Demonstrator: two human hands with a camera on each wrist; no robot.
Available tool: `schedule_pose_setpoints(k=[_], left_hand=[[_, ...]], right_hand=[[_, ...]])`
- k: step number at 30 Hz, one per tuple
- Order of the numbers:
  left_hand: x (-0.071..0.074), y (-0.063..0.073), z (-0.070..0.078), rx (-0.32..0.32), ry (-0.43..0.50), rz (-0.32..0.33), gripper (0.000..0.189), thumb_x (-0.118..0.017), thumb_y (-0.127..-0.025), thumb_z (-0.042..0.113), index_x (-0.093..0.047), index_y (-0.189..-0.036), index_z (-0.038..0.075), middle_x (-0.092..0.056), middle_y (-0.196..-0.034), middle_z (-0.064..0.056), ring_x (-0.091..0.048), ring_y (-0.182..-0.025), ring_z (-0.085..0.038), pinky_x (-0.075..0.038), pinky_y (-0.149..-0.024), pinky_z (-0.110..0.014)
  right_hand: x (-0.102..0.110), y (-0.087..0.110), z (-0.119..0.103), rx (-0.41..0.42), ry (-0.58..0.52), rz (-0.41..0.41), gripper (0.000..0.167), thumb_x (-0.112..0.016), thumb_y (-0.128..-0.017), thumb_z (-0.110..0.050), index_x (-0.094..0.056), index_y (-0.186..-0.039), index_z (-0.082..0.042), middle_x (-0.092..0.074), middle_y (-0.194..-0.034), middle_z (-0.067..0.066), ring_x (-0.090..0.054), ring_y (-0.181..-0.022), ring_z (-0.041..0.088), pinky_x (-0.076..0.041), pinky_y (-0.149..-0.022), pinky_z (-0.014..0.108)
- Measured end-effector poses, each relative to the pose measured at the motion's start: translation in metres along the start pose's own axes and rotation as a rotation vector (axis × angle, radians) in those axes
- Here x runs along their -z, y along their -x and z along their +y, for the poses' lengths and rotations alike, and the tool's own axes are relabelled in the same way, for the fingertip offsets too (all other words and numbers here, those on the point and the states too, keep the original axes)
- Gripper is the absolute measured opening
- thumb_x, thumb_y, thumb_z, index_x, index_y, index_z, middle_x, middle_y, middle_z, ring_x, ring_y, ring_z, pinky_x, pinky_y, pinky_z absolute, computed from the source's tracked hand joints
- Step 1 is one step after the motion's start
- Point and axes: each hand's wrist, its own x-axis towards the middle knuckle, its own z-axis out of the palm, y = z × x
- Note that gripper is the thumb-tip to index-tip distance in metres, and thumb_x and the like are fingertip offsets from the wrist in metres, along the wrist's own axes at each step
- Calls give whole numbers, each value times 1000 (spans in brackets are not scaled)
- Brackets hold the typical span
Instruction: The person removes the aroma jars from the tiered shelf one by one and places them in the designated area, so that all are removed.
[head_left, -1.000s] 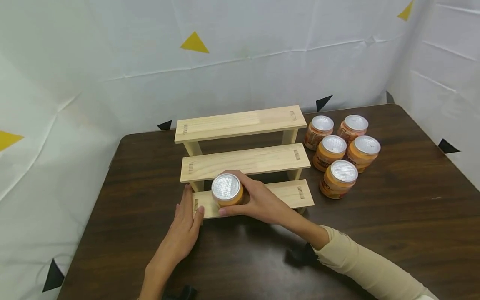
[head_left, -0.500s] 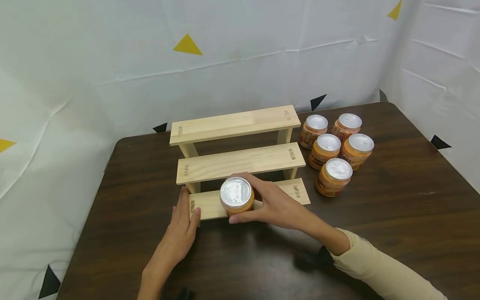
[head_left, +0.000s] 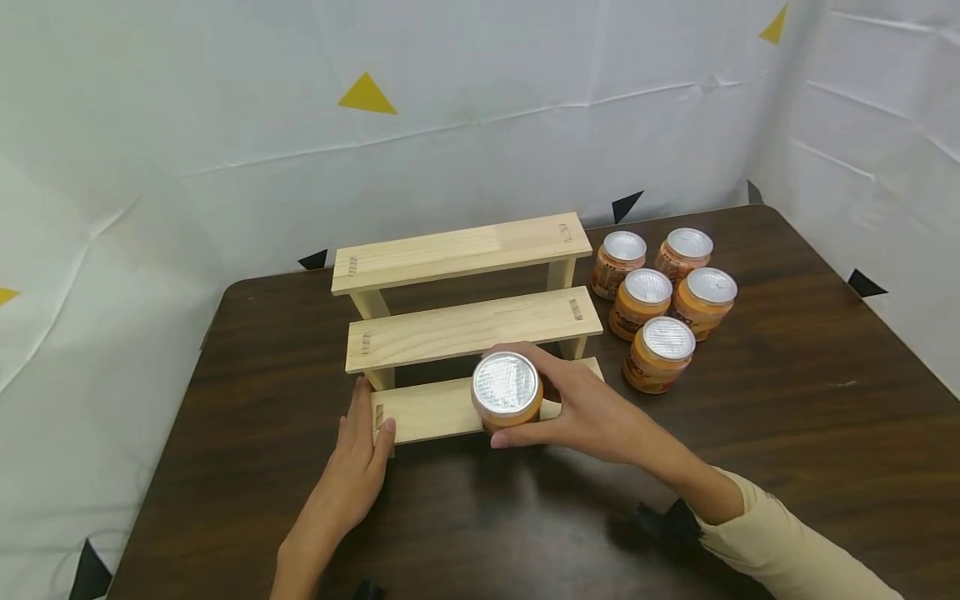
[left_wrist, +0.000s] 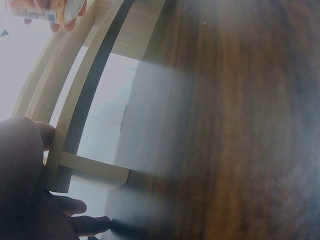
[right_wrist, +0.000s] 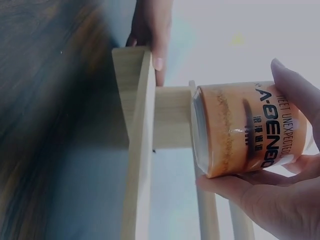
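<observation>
My right hand point(head_left: 573, 404) grips an orange-labelled can point(head_left: 507, 387) with a silver lid, thumb on its near side and fingers round its far side. In the right wrist view, the can point(right_wrist: 250, 129) is upright and lifted off the lowest step of a three-tier wooden rack point(head_left: 435, 410), a gap showing beneath it. My left hand point(head_left: 348, 475) rests against the rack's left end. Its fingers lie straight along the side, and the thumb touches the lowest step's front corner. In the left wrist view, part of this hand point(left_wrist: 25, 185) is dark.
Several similar cans point(head_left: 659, 354) stand grouped at the rack's right on the dark wooden table point(head_left: 787, 433). Behind and beside the table hangs a white sheet point(head_left: 480, 175) with yellow and black triangles.
My right hand has raised the can from the lowest step's left part and carried it rightward. My left hand has stayed at the rack's left end. The head view has shifted slightly.
</observation>
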Motion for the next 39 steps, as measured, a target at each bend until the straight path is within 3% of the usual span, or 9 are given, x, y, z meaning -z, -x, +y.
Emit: schedule_pose_setpoints(k=[6,11,20,24,27,32,39], left_hand=[[-2,0,-7,-22,-14,10,80,-33,-121,50,13,-176,14,13,-185,-12,5,-172,-35,-3,-132,-74],[3,3,5,-34,21,34,80,-35,-121,47,8,-176,7,9,-184,-19,4,-171,-38,0,-131,-73],[8,8,23,-29,58,24,80,-35,-121,45,7,-175,2,8,-183,-25,5,-170,-43,2,-130,-74],[7,7,15,-33,42,26,79,-35,-122,44,9,-175,5,9,-184,-23,6,-171,-39,4,-132,-70],[8,7,16,-33,36,22,78,-34,-122,42,9,-175,4,9,-183,-24,6,-171,-40,4,-132,-71],[12,9,30,-20,58,1,80,-33,-122,43,8,-174,-1,10,-182,-27,6,-170,-45,3,-129,-76],[4,4,9,-6,14,-1,79,-31,-121,49,14,-175,13,15,-184,-13,7,-171,-36,-1,-131,-74]], right_hand=[[20,18,9,-22,62,54,79,-96,-89,-28,-56,-156,-20,-70,-142,0,-68,-126,19,-59,-104,41],[33,28,10,-49,55,97,76,-96,-89,-25,-57,-154,-17,-68,-142,2,-66,-124,22,-56,-103,26],[58,51,11,-77,86,172,82,-96,-88,-17,-53,-158,-16,-64,-145,7,-65,-119,10,-57,-94,19],[71,63,17,-105,152,225,87,-98,-84,-15,-52,-158,-16,-65,-143,8,-63,-115,3,-55,-89,16],[78,70,22,-124,145,247,88,-98,-84,-12,-51,-159,-17,-63,-144,6,-62,-117,1,-52,-91,11],[91,83,29,-143,115,284,93,-95,-85,-4,-45,-163,-16,-56,-146,3,-60,-121,0,-51,-95,6],[113,104,39,-168,178,400,87,-92,-87,1,-47,-160,-15,-55,-138,-8,-61,-111,-2,-52,-86,6]])
